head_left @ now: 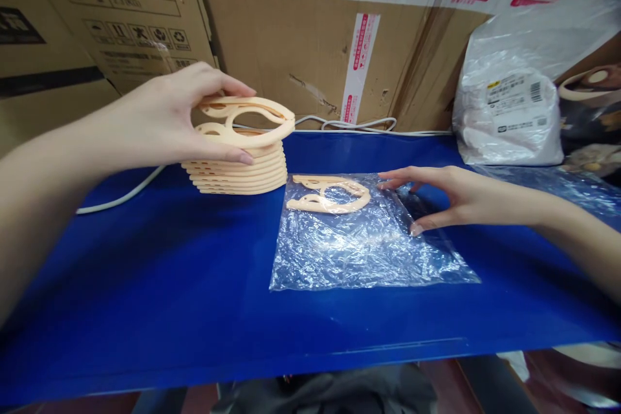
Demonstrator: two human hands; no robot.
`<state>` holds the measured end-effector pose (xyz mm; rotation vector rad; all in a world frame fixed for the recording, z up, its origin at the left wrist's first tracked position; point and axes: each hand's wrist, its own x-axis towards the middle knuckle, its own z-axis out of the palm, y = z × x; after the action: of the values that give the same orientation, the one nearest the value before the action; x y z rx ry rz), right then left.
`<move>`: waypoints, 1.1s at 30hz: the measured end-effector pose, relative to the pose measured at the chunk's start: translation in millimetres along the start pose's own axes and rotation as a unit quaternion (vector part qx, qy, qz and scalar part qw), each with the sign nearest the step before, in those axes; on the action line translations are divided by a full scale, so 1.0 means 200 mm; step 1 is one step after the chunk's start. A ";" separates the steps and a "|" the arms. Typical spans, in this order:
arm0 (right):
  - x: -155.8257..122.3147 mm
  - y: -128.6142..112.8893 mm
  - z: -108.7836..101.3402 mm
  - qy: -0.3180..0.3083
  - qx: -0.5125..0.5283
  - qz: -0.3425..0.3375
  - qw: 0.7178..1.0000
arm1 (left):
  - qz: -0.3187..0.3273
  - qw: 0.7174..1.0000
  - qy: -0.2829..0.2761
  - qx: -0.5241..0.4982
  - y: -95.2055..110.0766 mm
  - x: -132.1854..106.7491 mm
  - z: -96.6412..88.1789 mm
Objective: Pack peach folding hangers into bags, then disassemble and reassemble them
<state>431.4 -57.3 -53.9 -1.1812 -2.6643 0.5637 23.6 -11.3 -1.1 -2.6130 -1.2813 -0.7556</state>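
Note:
My left hand (187, 118) grips the top peach plastic piece (252, 124), tilted up off a stack of several like pieces (237, 174) on the blue table (194, 284). My right hand (436, 197) rests with fingers spread on a clear plastic bag (363, 246) lying flat on the table. One peach piece (330, 194) lies at the bag's far end, just left of my right fingertips; I cannot tell if it is inside the bag or on it.
Cardboard boxes (301, 45) wall the back of the table. A white cable (359, 123) runs along their base and off to the left. A white plastic sack with labels (509, 116) sits at the back right. The table's front edge is near me.

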 end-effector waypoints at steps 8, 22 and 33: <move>0.03 -0.13 0.02 0.234 -0.187 -0.007 0.954 | 0.145 0.987 0.061 -0.031 0.41 -0.04 0.15; -0.02 -0.31 0.09 0.246 0.271 0.000 0.931 | 0.171 0.981 0.091 0.018 0.63 -0.04 0.22; -0.01 -0.25 0.06 0.255 0.322 0.033 0.911 | 0.174 0.984 0.045 0.017 0.58 -0.06 0.28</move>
<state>395.2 -93.4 -44.0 -1.0268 -1.7943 0.9040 128.2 -74.1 -44.1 -2.6356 -0.7748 -0.7685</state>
